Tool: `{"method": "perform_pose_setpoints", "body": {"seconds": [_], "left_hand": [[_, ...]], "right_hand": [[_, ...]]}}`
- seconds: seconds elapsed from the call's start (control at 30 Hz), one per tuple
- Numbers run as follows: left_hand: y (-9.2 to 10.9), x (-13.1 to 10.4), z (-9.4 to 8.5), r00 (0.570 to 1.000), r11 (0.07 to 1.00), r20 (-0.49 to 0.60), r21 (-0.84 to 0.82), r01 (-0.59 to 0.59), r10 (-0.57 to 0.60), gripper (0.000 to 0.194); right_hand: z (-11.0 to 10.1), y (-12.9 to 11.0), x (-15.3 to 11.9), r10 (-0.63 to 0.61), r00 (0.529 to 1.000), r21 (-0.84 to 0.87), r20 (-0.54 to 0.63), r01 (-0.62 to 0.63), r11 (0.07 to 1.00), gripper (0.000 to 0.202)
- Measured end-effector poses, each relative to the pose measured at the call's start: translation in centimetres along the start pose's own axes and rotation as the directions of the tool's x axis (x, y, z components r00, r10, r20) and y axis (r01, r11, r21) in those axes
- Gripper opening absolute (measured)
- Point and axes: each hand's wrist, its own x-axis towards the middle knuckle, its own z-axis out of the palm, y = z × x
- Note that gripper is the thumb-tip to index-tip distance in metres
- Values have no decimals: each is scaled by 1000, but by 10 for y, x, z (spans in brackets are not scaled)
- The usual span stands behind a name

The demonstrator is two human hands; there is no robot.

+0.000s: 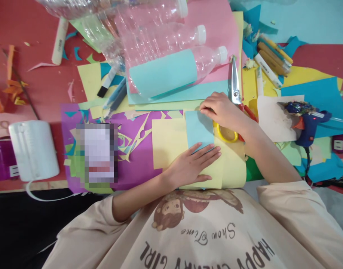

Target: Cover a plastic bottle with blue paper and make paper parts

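Note:
A light blue paper piece [199, 129] lies on pale yellow paper [168, 142] in front of me. My left hand [192, 162] rests flat over its lower end, fingers spread. At its upper right corner is my right hand [216, 108], its fingers curled together; whatever they pinch is too small to make out. Scissors [235, 87] with red and yellow handles lie just beyond my right wrist, partly covered by it. Above the hands, a clear plastic bottle [207, 63] wrapped in light blue paper lies on its side.
More clear bottles [165, 37] lie at the back. A glue gun [307, 127] and markers [269, 69] are on the right. A phone [100, 153] on purple paper [137, 172], a white case [33, 149] and paper scraps [132, 138] are on the left.

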Motion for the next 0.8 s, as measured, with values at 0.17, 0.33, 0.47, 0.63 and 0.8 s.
{"method": "perform_pose_setpoints", "body": {"seconds": [0.17,0.33,0.47,0.63,0.8], "left_hand": [[1,0,1,1000,1000,11,-7,1,-1,70],[0,1,0,1000,1000,0,4,2,-2,69],[0,1,-2,1000,1000,-2,12,2,-2,70],[0,0,2,1000,999,7,-43,11,-11,70],[1,3,0,999,982,-43,-188,21,-30,67]], "right_hand": [[-1,-3,-1,7,1000,-6,1,-7,1000,20],[2,-2,0,16,1000,-21,-8,-16,1000,18],[3,-6,-3,41,992,-83,-120,-51,995,11],[4,-30,-27,-50,990,-70,-128,42,997,23],[13,-43,-49,-103,995,-70,-8,102,992,28]]}}
